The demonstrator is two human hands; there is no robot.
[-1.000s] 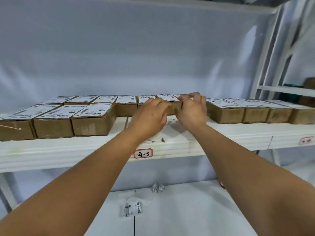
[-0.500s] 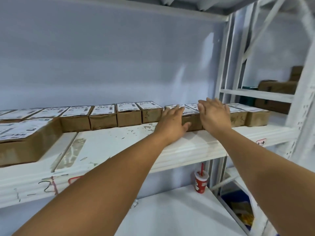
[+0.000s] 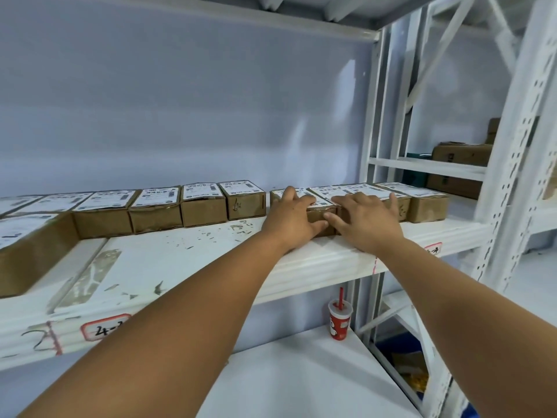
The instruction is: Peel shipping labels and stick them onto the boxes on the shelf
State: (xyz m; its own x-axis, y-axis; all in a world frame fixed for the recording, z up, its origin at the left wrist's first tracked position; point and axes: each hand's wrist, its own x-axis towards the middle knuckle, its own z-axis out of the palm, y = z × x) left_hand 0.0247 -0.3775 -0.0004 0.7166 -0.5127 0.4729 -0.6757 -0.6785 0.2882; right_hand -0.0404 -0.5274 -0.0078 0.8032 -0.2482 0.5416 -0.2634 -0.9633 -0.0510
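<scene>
Both flat: left grip [image 3: 291, 219], right grip [image 3: 367, 222] pressing labelled boxes [image 3: 319, 212].

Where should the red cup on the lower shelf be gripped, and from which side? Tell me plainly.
Grip the red cup round its tapered wall, below the lid, coming from the front-left. It stands upright, and its straw sticks up from the lid, so a grasp from above looks awkward. The rack post stands close on its right.
</scene>
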